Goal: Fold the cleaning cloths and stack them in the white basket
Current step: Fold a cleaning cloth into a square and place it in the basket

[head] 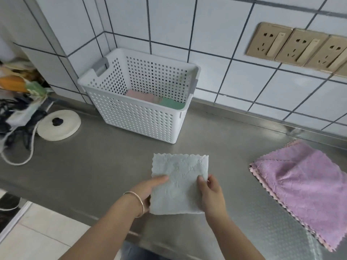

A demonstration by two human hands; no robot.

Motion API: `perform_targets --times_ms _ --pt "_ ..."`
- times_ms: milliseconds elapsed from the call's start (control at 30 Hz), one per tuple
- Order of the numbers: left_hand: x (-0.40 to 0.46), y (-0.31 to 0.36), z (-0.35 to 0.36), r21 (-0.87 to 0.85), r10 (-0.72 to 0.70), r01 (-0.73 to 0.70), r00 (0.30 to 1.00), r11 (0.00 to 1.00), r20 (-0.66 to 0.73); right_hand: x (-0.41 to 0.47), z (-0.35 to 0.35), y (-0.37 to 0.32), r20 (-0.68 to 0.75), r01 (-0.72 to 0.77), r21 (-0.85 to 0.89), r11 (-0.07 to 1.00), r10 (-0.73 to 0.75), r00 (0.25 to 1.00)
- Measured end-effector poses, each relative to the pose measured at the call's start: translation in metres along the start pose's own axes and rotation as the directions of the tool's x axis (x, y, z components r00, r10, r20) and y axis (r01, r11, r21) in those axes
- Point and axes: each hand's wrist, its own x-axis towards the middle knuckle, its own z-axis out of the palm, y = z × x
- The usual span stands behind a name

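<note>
Presently, a round white lid (58,125) lies at far left on the steel counter (105,162). The white basket (139,113) stands against the tiled wall, pink and green folded cloths (152,100) inside. Near the front edge, the left hand (148,188) and right hand (210,194) each grip a side of the folded pale green cloth (178,184). Well right, a purple cloth (300,184) lies flat over a pink one.

Both forearms bare, reaching forward. Left hand (148,190): thumb on top, fingers underneath, gripping; thin bangle (138,203) at wrist. Right hand (211,194): thumb and fingers pinched shut, palm turned inward.
</note>
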Motion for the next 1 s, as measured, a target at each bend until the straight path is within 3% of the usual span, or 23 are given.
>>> perform_targets --times_ms 167,333,433,533,600,667,833,1000 --pt "-0.027 0.069 -0.029 -0.065 0.200 -0.195 0.977 0.979 0.075 0.000 0.040 -0.065 0.037 0.121 0.116 0.986 -0.126 0.991" --pt "-0.044 0.154 -0.051 0.111 0.460 -0.451 0.884 0.886 -0.081 0.020 0.092 -0.128 0.064 0.107 0.233 0.967 -0.125 0.990" --pt "-0.045 0.211 -0.058 0.381 0.659 -0.593 0.750 0.709 -0.058 0.044 0.119 -0.168 0.047 0.131 0.280 0.951 -0.150 0.988" --pt "-0.022 0.269 -0.067 0.590 0.789 -0.625 0.613 0.510 -0.033 0.079 0.142 -0.208 -0.004 0.138 0.293 0.946 -0.143 0.990" --pt "0.004 0.303 -0.070 0.684 0.816 -0.594 0.577 0.424 -0.004 0.108 0.153 -0.231 -0.027 0.122 0.244 0.962 -0.119 0.993" --pt "0.037 0.332 -0.074 0.764 0.802 -0.526 0.597 0.374 0.019 0.138 0.161 -0.246 -0.042 0.102 0.201 0.974 -0.096 0.995" --pt "0.115 0.373 -0.080 0.974 0.703 -0.183 0.711 0.132 0.038 0.214 0.179 -0.247 -0.037 -0.033 -0.040 0.999 0.031 0.999" --pt "0.179 0.378 -0.090 0.985 0.564 0.098 0.826 -0.144 0.000 0.272 0.203 -0.220 0.056 -0.220 -0.366 0.904 0.258 0.965"
